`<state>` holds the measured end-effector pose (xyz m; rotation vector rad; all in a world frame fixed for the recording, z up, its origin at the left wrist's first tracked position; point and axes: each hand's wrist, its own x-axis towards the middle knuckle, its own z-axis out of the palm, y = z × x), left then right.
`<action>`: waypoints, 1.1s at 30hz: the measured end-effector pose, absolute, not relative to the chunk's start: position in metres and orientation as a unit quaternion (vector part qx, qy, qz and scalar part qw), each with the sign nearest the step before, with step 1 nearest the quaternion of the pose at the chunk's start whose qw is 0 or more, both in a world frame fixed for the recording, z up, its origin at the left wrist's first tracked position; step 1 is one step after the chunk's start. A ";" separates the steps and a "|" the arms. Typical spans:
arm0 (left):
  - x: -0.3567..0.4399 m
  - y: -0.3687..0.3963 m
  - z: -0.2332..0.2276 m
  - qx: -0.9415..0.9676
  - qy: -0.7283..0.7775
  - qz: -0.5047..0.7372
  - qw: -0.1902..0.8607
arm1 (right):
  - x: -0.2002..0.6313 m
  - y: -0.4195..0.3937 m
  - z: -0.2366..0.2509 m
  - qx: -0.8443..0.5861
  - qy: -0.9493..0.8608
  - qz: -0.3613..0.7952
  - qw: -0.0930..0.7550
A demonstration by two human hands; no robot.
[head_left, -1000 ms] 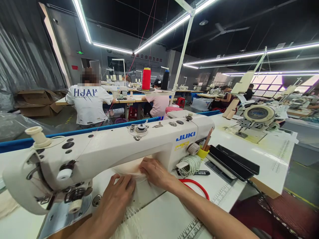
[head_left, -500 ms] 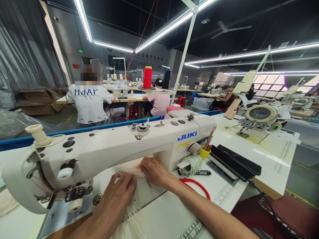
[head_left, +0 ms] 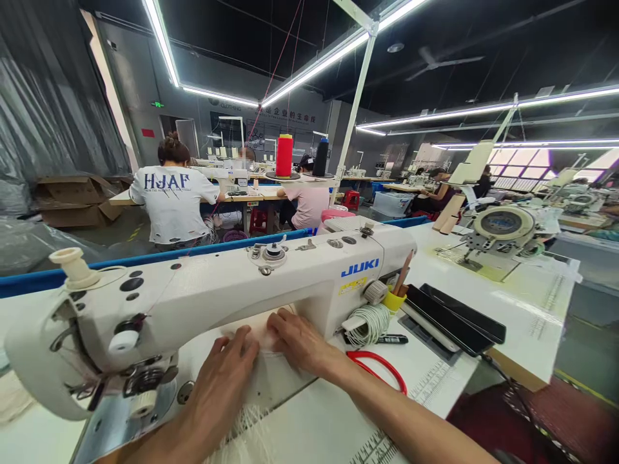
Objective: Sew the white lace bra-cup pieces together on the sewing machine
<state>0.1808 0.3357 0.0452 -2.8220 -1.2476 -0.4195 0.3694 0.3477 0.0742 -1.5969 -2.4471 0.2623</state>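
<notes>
Beneath the arm of a white sewing machine (head_left: 242,277), my two hands work at a thin pale cloth (head_left: 265,327). My left hand (head_left: 227,370) is bent over the cloth's left part, its fingertips closed on it and partly out of sight. Curled fingers of my right hand (head_left: 294,340) grip the right part, near the machine's pillar. Between the hands the cloth looks stretched and smooth. Loose whitish threads (head_left: 246,428) hang below my left wrist. The needle area stands off to the left of both hands.
Right of the machine lie red-handled scissors (head_left: 380,367), a cord bundle (head_left: 370,324), a black marker (head_left: 393,339), a yellow cup (head_left: 394,300) and a black tray (head_left: 454,320). Another machine (head_left: 505,225) stands farther right. Thread cones (head_left: 285,156) rise behind. A person in a white shirt (head_left: 174,200) sits ahead.
My hands have shifted slightly left and the cloth between them looks flatter, less bunched. Fingers of my left hand sit a little higher. The camera view has moved a little.
</notes>
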 end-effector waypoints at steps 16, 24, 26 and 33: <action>0.192 0.328 0.077 -0.900 -0.435 -0.033 -0.007 | 0.362 0.342 0.073 -0.599 -0.796 0.026 0.084; 0.189 0.335 0.065 -0.901 -0.432 -0.049 -0.004 | 0.359 0.344 0.067 -0.592 -0.802 0.010 0.075; 0.188 0.335 0.061 -0.899 -0.433 -0.059 -0.002 | 0.360 0.345 0.067 -0.595 -0.800 0.007 0.077; 0.186 0.335 0.058 -0.905 -0.415 -0.095 0.000 | 0.362 0.344 0.073 -0.602 -0.794 0.001 0.081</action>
